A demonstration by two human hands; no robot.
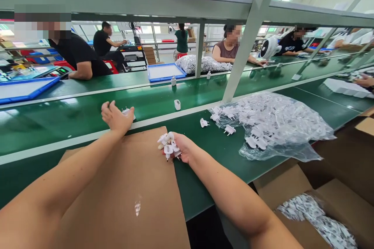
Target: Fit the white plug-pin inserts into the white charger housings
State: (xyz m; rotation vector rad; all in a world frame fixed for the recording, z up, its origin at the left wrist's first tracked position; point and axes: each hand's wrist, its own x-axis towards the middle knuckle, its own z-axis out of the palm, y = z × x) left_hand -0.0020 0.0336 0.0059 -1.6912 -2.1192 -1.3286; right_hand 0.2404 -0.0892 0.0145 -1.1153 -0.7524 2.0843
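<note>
My left hand (116,117) reaches out to the edge of the green conveyor belt (73,113), fingers curled around a small white plug part (129,112). My right hand (179,148) rests at the edge of a brown cardboard sheet (128,186), closed on a bunch of white plug parts (167,146). Just to the right, a heap of the same white plug parts (263,120) lies on clear plastic bags, with a few loose ones (204,123) beside it.
A white adapter (177,104) stands on the belt. Two blue trays (165,72) sit on the far side, where several people work. A grey frame post (248,39) slants up from the belt. An open carton of bagged parts (315,218) is at lower right.
</note>
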